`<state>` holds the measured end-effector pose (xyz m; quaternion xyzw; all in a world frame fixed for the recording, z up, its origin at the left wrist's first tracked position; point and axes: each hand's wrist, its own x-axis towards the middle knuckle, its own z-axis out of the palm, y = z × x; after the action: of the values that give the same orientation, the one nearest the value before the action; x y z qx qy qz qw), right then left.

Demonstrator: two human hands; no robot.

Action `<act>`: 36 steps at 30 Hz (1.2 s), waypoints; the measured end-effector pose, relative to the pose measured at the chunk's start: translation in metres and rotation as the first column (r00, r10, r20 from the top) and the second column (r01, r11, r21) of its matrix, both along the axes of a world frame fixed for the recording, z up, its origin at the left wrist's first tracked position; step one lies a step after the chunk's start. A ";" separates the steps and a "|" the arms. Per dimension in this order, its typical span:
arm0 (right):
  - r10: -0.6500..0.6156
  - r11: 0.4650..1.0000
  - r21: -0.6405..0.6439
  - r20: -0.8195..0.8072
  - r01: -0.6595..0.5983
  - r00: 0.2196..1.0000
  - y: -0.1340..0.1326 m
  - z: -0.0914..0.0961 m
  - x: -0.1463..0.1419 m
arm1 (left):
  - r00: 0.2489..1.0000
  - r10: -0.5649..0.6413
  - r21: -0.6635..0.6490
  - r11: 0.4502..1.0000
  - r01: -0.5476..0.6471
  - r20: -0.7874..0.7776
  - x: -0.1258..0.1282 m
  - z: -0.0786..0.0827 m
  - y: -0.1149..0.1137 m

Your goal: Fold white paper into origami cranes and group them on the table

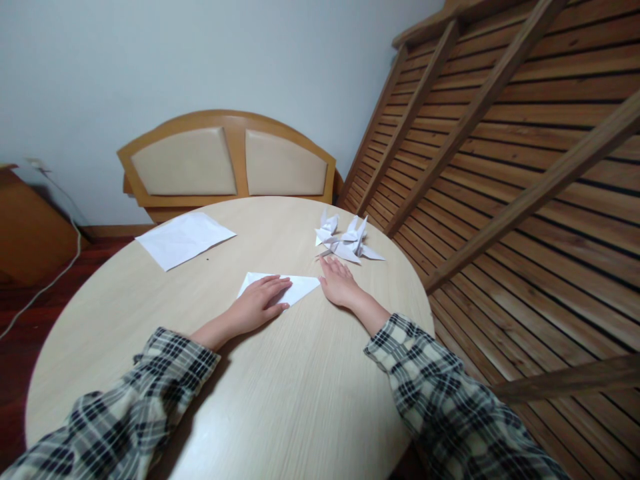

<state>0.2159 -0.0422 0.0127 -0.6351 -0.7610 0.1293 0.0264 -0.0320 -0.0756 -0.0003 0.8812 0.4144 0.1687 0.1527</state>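
Observation:
A folded white sheet of paper (303, 288) lies flat on the round table, narrowing to a point on its right. My left hand (257, 303) rests on it with fingers stretched out, covering its left and middle part. At the pointed right end is my right hand (339, 281), laid on the table with its fingers extended forward; its edge touches or nearly touches the paper's tip. Just beyond my right fingertips sit several folded white paper cranes (350, 240) in a cluster.
White sheets of paper (185, 239) lie at the table's far left. Behind the round wooden table (280, 400) stands a padded headboard (240, 160) against the wall. A large slatted wooden frame (500, 167) leans along the right side. A white cable (65, 267) hangs at left.

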 end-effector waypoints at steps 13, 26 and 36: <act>-0.039 0.999 0.008 0.003 0.039 0.999 0.006 0.000 0.007 | 1.000 -0.007 0.018 1.000 0.007 0.009 -0.001 0.000 0.000; -0.003 0.992 0.129 0.046 -0.003 0.999 0.010 -0.007 0.013 | 0.988 0.024 0.127 0.992 -0.005 -0.153 0.004 0.002 -0.010; -0.014 0.994 0.106 0.053 0.008 0.999 0.007 -0.001 0.011 | 0.986 0.085 0.224 0.973 -0.051 -0.145 0.008 0.021 -0.020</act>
<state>0.2272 -0.0353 0.0119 -0.6403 -0.7637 0.0715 0.0406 -0.0242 -0.0955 0.0202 0.8882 0.4339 0.1504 0.0161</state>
